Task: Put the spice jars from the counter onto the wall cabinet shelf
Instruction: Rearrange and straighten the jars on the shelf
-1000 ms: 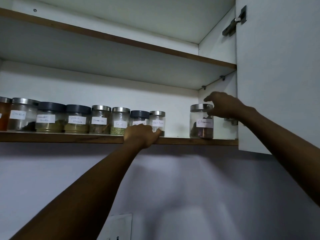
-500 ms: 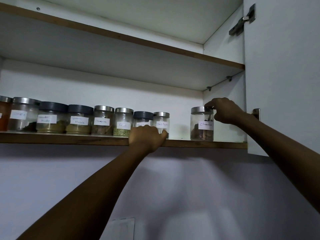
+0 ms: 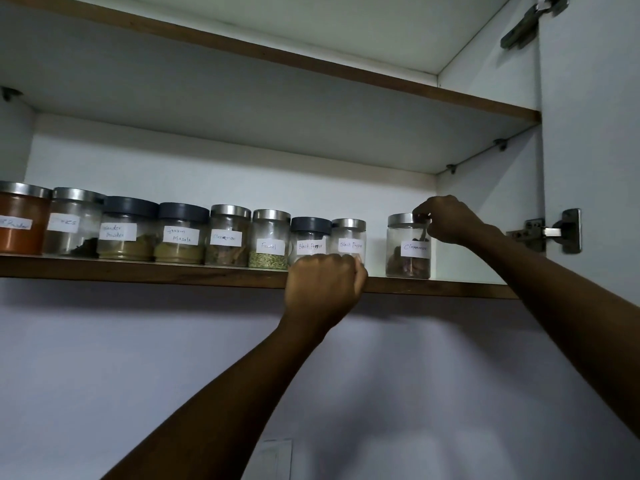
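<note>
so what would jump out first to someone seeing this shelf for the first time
Probably the long row of labelled spice jars lined up along the wooden shelf, with one cinnamon jar standing apart at the right end. Next, the two bare arms reaching up: the right hand pinches that jar's lid, and the left hand is curled at the shelf edge in front of the black pepper jars.

I see clear glossy glass jars [image 3: 408,251] w/ brushed metal or matt grey plastic lids, paper labels, wood-edged shelf [image 3: 138,271], steel hinge [image 3: 554,232].
</note>
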Available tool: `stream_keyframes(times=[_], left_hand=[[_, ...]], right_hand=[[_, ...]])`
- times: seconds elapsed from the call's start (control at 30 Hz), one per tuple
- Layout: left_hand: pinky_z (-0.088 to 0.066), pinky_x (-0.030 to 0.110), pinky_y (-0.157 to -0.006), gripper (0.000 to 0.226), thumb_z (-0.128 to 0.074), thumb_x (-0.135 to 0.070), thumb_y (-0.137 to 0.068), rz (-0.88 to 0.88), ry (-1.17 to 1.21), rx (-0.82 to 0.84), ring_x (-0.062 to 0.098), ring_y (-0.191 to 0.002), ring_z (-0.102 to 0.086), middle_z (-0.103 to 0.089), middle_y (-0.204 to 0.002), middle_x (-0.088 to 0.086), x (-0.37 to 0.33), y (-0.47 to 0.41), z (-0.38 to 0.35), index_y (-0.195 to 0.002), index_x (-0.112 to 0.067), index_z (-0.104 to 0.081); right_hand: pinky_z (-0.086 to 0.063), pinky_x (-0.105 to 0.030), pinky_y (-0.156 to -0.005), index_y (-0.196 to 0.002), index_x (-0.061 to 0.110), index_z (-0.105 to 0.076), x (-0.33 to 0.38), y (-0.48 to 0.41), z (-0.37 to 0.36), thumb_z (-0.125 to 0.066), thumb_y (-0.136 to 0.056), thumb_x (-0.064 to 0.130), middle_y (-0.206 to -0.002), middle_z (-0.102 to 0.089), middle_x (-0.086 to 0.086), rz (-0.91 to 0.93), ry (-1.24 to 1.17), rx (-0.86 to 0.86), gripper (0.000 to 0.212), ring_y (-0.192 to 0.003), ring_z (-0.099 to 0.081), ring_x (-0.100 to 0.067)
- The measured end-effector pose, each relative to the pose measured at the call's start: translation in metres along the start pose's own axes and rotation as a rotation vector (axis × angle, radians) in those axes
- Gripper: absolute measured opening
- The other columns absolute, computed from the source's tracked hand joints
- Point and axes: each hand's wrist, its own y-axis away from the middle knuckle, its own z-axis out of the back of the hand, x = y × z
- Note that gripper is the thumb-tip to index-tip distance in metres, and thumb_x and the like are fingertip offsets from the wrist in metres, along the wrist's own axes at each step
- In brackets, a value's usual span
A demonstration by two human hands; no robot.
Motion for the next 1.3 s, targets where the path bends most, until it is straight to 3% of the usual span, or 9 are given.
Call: stream_keyframes(times=[0.17,0.33,0.93,1.3], left_hand=[[-0.02,0.017,-0.042,0.039,-0.058,-0.031,-0.08,-0.041,0.006,-0.064,0.013,-0.029,-0.041,-0.046,-0.036,-0.005,0.001,0.0,-0.004,-0.042,-0.02,-0.052],[-0.02,0.018,-0.044,0.046,-0.036,-0.031,-0.084,-0.059,0.007,-0.124,0.013,-0.032,-0.044,-0.049,-0.038,-0.006,0.001,0.001,-0.008,-0.043,-0.019,-0.053],[-0.024,0.019,-0.043,0.043,-0.039,-0.031,-0.084,-0.106,0.037,-0.216,0.016,-0.034,-0.047,-0.052,-0.04,-0.004,0.003,0.003,-0.015,-0.045,-0.02,-0.053],[-0.019,0.02,-0.045,0.043,-0.039,-0.03,-0.084,-0.107,0.028,-0.199,0.015,-0.033,-0.044,-0.049,-0.039,-0.004,0.003,0.003,-0.014,-0.044,-0.021,-0.051]], right_hand=[[-0.043,-0.032,-0.067,-0.086,0.005,-0.068,0.005,-0.02,-0.022,-0.052,-0.079,-0.005,-0.096,-0.068,-0.017,-0.026,-0.013,0.018,0.02,-0.089,-0.061,-0.034],[-0.044,-0.033,-0.072,-0.093,0.004,-0.069,0.007,-0.034,-0.038,-0.053,-0.081,-0.004,-0.101,-0.067,-0.018,-0.045,-0.025,0.024,0.021,-0.094,-0.061,-0.035],[-0.049,-0.041,-0.091,-0.107,0.001,-0.064,0.013,-0.064,-0.071,-0.049,-0.088,0.004,-0.115,-0.062,-0.019,-0.094,-0.023,0.116,0.024,-0.106,-0.057,-0.036],[-0.041,-0.04,-0.086,-0.124,0.008,-0.039,0.01,-0.054,-0.082,-0.042,-0.092,0.007,-0.121,-0.055,-0.02,-0.127,-0.082,0.216,0.033,-0.107,-0.053,-0.038]])
